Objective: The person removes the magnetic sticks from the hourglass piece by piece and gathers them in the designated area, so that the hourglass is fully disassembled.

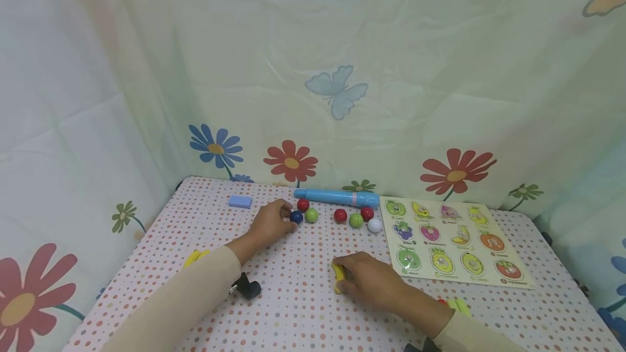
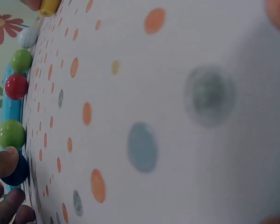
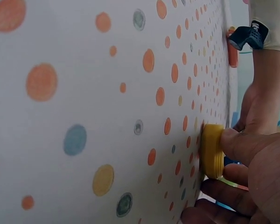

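Observation:
My left hand [image 1: 271, 221] pinches a dark blue ball [image 1: 296, 217] between thumb and fingers, low on the dotted tabletop. Its thumb lies across the ball [image 2: 19, 171] in the left wrist view. A red ball [image 1: 303, 205] and a green ball [image 1: 311, 215] sit right beside it. Nearer the middle, my right hand [image 1: 374, 281] grips a curved yellow piece [image 1: 339, 276] from its right side. That piece, with ridged edges, stands close on the table in the right wrist view [image 3: 212, 150], thumb on top and fingers partly hidden behind it.
Right of the left hand's group lie two red balls [image 1: 340, 215], a green ball [image 1: 356, 220] and a white ball [image 1: 375, 225]. Behind them is a blue tube [image 1: 337, 198]. A fruit picture board [image 1: 386, 232] lies right, a blue block [image 1: 240, 201] back left. Yellow pieces [image 1: 193, 257] and lime pieces [image 1: 459, 306] show beside the sleeves.

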Demonstrator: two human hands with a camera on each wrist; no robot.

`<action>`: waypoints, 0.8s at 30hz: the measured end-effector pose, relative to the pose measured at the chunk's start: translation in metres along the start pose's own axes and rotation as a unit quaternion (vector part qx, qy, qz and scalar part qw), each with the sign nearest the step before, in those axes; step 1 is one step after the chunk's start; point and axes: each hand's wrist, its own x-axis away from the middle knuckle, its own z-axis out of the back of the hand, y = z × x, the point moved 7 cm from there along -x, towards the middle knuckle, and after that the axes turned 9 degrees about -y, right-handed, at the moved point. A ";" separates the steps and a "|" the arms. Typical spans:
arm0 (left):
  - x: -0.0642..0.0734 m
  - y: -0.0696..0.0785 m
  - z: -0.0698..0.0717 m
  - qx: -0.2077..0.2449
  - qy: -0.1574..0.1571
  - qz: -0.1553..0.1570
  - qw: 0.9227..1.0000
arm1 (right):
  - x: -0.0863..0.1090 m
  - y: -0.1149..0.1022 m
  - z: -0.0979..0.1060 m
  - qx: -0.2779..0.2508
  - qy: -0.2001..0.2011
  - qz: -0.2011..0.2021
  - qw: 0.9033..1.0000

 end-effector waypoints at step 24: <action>0.079 0.053 -0.041 -0.030 -0.050 -0.117 0.991 | -0.006 0.001 0.000 0.009 -0.034 0.012 0.999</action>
